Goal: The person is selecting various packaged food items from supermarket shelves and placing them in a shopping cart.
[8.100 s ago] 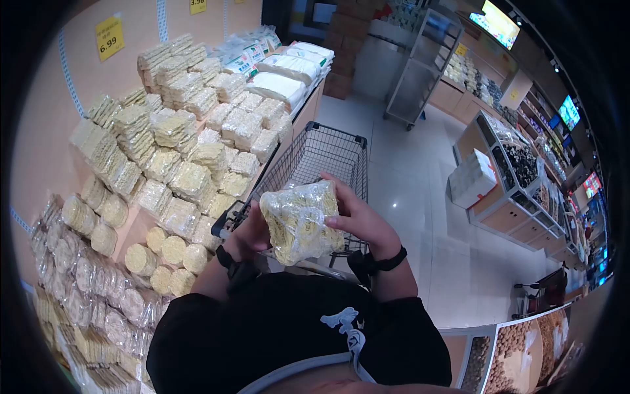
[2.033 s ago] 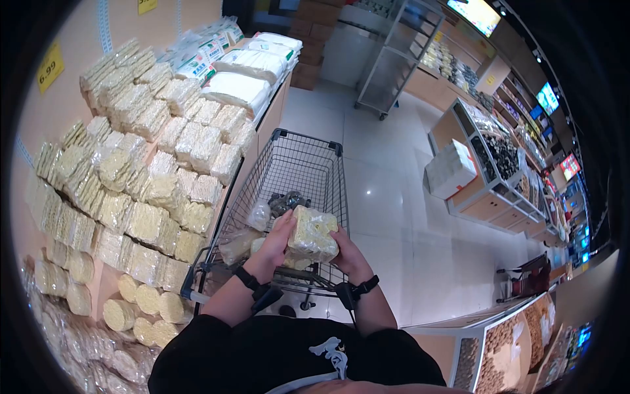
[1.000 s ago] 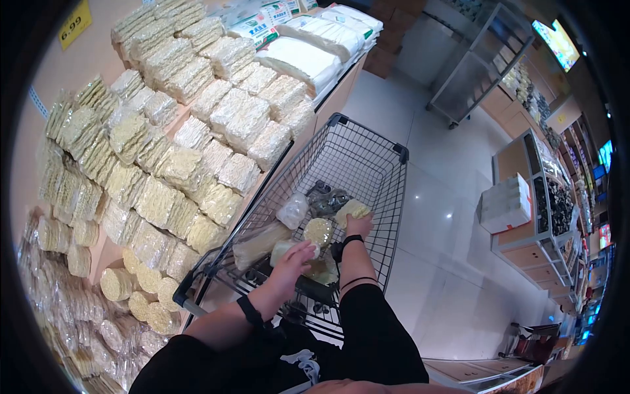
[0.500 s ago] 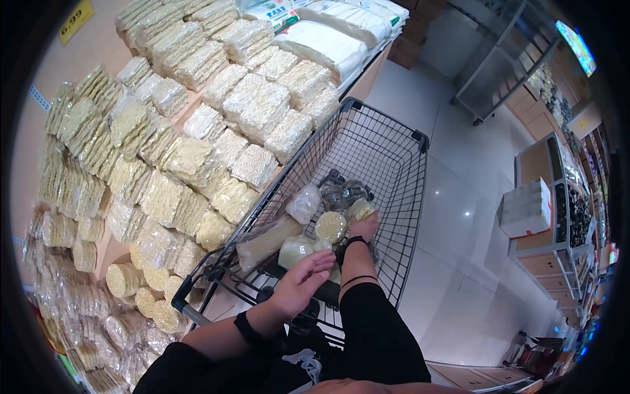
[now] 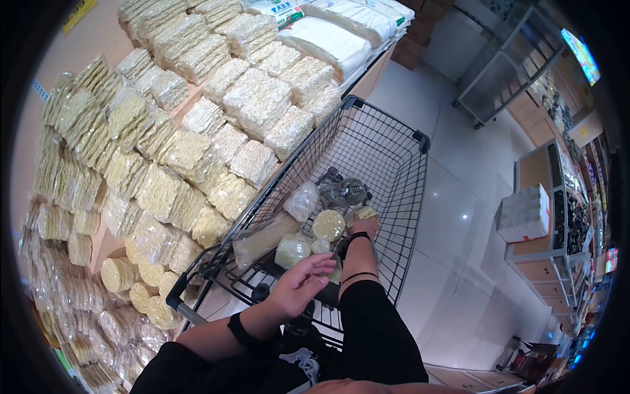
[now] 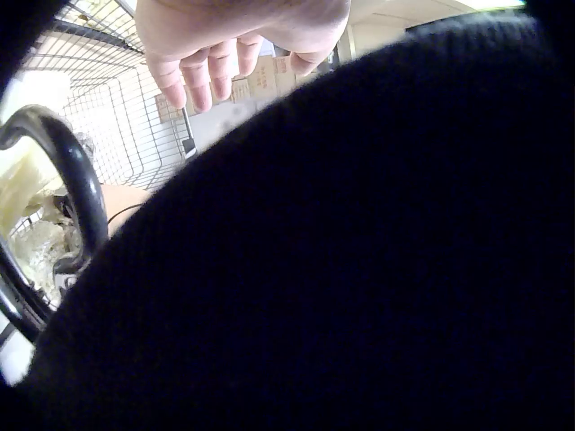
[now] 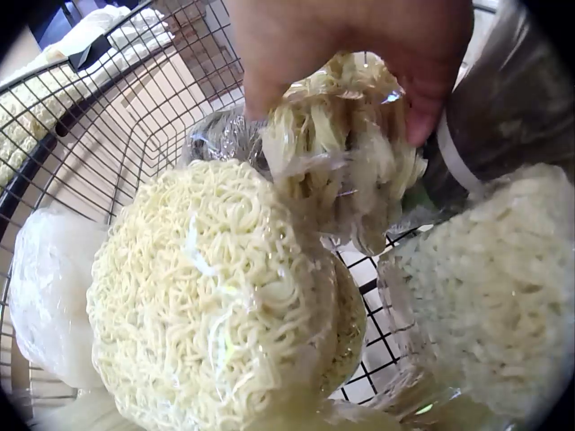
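Note:
In the cart basket, my right hand (image 5: pixel 366 227) grips a clear-wrapped pack of dried noodles (image 7: pixel 346 157) from above, thumb on one side and fingers on the other. Right beside it stands a round noodle pack (image 5: pixel 329 225), its coiled face filling much of the right wrist view. Another wrapped noodle pack (image 7: pixel 494 287) lies on the opposite side. My left hand (image 5: pixel 303 282) hovers over the near end of the cart, fingers extended and nothing held. The left wrist view shows the same hand with fingers pointing down, a dark sleeve covering most of the frame.
The wire shopping cart (image 5: pixel 392 123) also holds a long bag (image 5: pixel 266 240), a white bag (image 5: pixel 302 201) and dark bagged items (image 5: pixel 344 193). A display of stacked noodle packs (image 5: pixel 161 190) runs along the left. A metal rack (image 5: pixel 505 72) and a white box (image 5: pixel 525 211) stand right.
Both hands held the noodle pack before my chest, then lowered it to the cart. The left hand let go and drew back; the right went down into the basket with the pack.

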The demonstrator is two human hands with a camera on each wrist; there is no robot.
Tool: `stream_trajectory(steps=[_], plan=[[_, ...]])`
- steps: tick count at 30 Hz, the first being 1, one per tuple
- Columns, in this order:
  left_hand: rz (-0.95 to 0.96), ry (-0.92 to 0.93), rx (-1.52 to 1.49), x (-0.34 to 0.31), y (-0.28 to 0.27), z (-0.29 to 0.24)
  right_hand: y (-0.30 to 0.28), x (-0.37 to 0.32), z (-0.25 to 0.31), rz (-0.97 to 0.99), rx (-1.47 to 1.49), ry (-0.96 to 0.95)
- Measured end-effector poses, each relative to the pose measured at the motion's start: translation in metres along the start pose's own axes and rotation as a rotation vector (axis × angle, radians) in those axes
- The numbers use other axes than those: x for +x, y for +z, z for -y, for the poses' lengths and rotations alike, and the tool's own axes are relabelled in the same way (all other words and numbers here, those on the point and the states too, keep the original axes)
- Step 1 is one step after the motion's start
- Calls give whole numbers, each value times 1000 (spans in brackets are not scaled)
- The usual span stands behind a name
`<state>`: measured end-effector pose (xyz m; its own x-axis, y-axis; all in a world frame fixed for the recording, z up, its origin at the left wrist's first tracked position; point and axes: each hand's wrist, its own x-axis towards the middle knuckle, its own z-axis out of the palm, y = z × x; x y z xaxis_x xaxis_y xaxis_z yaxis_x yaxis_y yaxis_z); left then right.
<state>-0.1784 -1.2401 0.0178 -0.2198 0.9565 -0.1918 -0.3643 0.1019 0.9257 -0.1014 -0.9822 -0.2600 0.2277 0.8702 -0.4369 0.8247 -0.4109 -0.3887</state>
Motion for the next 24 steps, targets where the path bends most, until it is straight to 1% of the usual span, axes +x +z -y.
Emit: stream_trajectory(steps=[2, 3, 4, 8, 10, 11, 13, 14, 16, 17, 18, 19, 20, 22, 23, 24], plan=[[3, 0, 2, 0, -1, 1, 16, 21, -9, 26, -21, 0], [9, -1, 3, -1, -1, 2, 29, 35, -16, 70, -98, -53], [9, 3, 3, -1, 0, 1, 31, 38, -18, 112, -174, -106], [-10, 16, 19, -1, 0, 4, 26, 27, -16, 177, -203, -82], [-9, 26, 16, 0, -1, 5, 27, 22, -15, 90, -173, -103], [-16, 6, 15, 1, 0, 3, 26, 18, -16, 88, -173, -110], [-26, -5, 12, 1, 0, 1, 31, 15, -23, 50, -285, -293], [-38, -3, 2, 1, 0, 1, 36, 12, -26, 45, -286, -302], [-49, 9, -12, 1, -1, 1, 51, 8, -36, -61, -228, -380], [-68, -4, 5, 2, -1, 0, 56, 7, -40, -68, -229, -388], [-86, -15, 21, 2, -1, 1, 54, 2, -40, -68, -169, -377], [-84, -3, 17, 4, -2, 4, 49, 0, -37, -69, -108, -366], [-106, 10, 27, 6, -4, 10, 39, 2, -33, -81, -108, -376], [-130, 44, 28, 9, -5, 20, -13, -21, -7, 313, -203, -289], [-141, 38, 11, 11, -6, 22, 46, 55, -43, 288, -268, -582], [-154, 35, -4, 12, -7, 23, 27, 57, -38, 273, -272, -606]])
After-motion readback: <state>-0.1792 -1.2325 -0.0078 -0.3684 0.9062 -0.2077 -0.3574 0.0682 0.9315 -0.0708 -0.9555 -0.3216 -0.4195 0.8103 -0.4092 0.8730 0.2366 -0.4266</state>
